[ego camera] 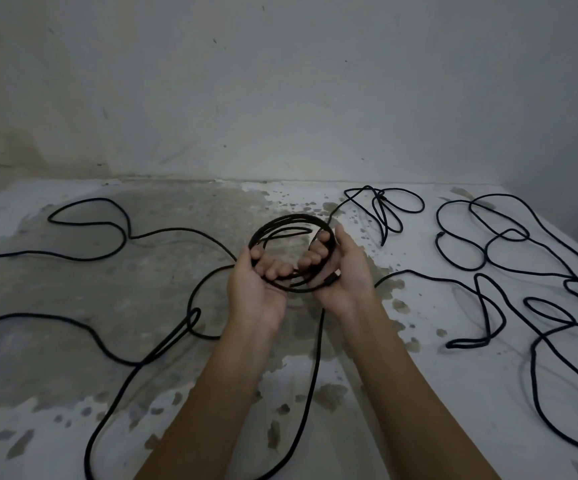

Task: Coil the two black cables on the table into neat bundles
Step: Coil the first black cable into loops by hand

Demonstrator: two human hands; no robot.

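A small round coil (289,221) of black cable is held up above the table's middle, between both hands. My left hand (256,289) grips its left side, palm up, fingers curled through the loops. On the right side, my right hand (344,275) has its fingers curled round the loops and a black plug end by the thumb. The rest of this cable (107,258) trails loose over the left half of the table and down past the front edge. A second black cable (509,251) lies uncoiled in tangled loops on the right half.
The white table (402,393) is worn, with grey patches where paint is gone. A stained white wall (280,98) rises right behind its far edge. A slack loop (384,209) of cable lies just behind my right hand.
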